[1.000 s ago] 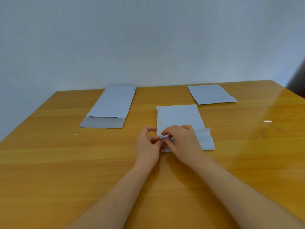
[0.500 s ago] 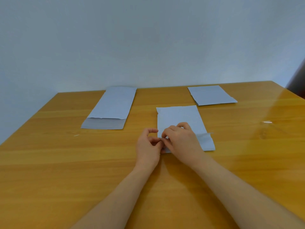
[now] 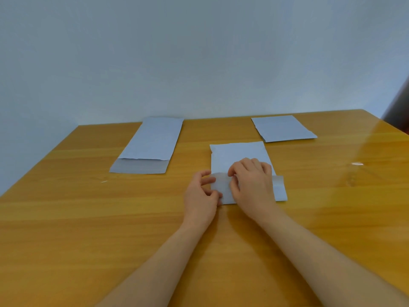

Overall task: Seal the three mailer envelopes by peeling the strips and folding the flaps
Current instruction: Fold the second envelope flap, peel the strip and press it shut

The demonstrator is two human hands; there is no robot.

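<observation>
Three pale grey mailer envelopes lie on the wooden table (image 3: 110, 229). The middle envelope (image 3: 239, 154) is right in front of me, its near flap (image 3: 279, 189) folded up over the body. My left hand (image 3: 200, 196) holds the flap's left end between thumb and forefinger. My right hand (image 3: 252, 181) rests on the flap's middle with bent fingers, thumb and fingertips pinching at its far edge. The left envelope (image 3: 152, 142) is long, with its flap lying out flat towards me. The right envelope (image 3: 283, 128) lies shorter at the back right.
A small pale scrap (image 3: 104, 181) lies on the table's left part. A thin clear strip (image 3: 356, 164) lies to the right. The table's back edge meets a plain wall, and something dark (image 3: 398, 107) stands at the far right.
The middle envelope's flap, raised at its right end a second ago, now lies flat over the body. My right hand has slid right and farther along it; my left hand stays at the left end.
</observation>
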